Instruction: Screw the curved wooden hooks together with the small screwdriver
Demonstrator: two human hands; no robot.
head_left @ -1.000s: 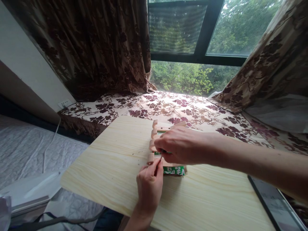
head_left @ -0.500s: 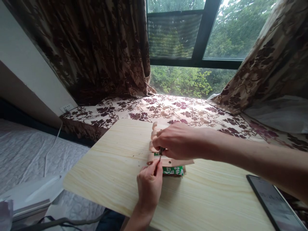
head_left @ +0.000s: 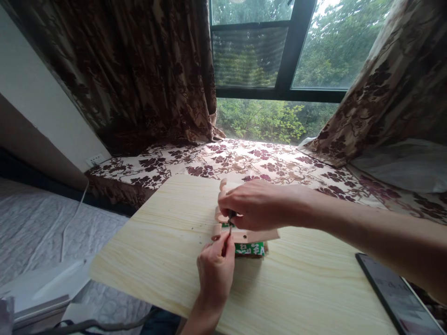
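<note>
A pale wooden piece (head_left: 258, 236) with rounded hooks along its left side lies on a green box (head_left: 249, 249) with white characters. My left hand (head_left: 217, 263) pinches a thin metal shaft at the near end of the piece, beside its nearest hook. Over the farther part of the piece, my right hand (head_left: 253, 204) is closed round a small dark tool (head_left: 231, 214), mostly hidden by the fingers. The shaft seems to run from this tool down to my left fingertips. A small dark hole shows in the wood.
The light wooden table (head_left: 146, 246) has a few dark crumbs left of the box. A tablet (head_left: 394, 288) lies at its right edge. Beyond is a windowsill with a floral cloth (head_left: 244, 158). A bed (head_left: 35, 223) stands at the left, with a white box lying on it.
The view has shifted slightly. My right hand has moved a little left over the wooden piece, while my left hand keeps its pinch near the closest hook.
</note>
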